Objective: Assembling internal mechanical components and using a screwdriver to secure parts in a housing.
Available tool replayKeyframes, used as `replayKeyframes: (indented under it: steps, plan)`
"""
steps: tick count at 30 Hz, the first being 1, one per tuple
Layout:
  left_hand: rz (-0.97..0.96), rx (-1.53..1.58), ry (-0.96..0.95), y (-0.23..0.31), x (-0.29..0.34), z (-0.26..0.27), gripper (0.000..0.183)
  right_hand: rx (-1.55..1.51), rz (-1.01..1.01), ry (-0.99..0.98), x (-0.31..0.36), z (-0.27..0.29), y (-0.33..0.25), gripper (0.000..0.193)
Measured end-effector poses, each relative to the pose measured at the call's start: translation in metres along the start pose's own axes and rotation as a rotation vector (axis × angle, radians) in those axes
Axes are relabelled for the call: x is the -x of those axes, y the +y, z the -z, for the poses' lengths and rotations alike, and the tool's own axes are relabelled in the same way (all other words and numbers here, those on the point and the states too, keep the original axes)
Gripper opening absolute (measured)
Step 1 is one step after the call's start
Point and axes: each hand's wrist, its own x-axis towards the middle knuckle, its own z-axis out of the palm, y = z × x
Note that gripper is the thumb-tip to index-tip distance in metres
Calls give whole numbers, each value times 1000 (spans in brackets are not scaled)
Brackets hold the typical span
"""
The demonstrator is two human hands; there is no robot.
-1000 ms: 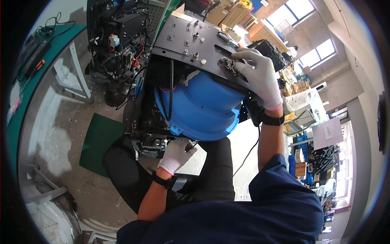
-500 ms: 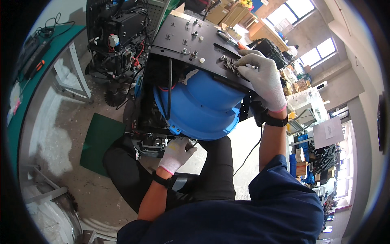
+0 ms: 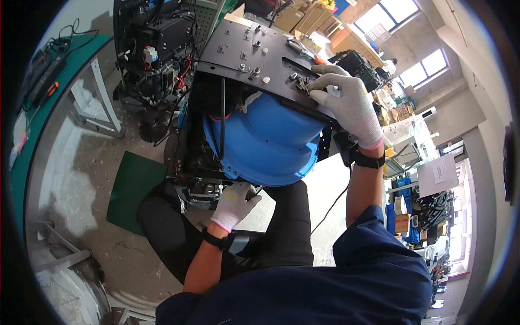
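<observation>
Your right hand [image 3: 349,103] is at the upper right of the blue shell [image 3: 268,141], fingers curved, with its forearm [image 3: 364,189] at the shell's lower right. Your left hand [image 3: 233,207] sits just below the shell, fingers curled; whether either hand's fingertips grip anything is hard to tell.

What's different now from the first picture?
The right hand slid slightly right, uncovering an orange handle. The little metal pieces look more spread out. The black plate and blue shell sit a bit farther left in view. I can't tell if anything was picked up. The left hand stayed low.
</observation>
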Motion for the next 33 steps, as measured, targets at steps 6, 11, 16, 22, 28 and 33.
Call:
replayKeyframes:
  steps: [6,11,16,22,28,33]
  plan:
    - [0,-7,7,2,3,-1,27,75,73,18,3,-4,-5,16]
    - [-14,-32,20,1,2,-2,27,-25,134,122,9,-2,-7,14]
    - [-67,0,62,5,2,1,23,-247,164,246,38,10,-24,10]
    - [-48,13,64,0,5,-8,20,-693,-136,70,94,-15,-30,11]
    - [42,-56,-36,2,6,-12,22,-788,-495,-26,112,-44,3,11]
    - [75,-90,-106,0,4,-15,23,-931,-688,-33,116,-53,-1,16]
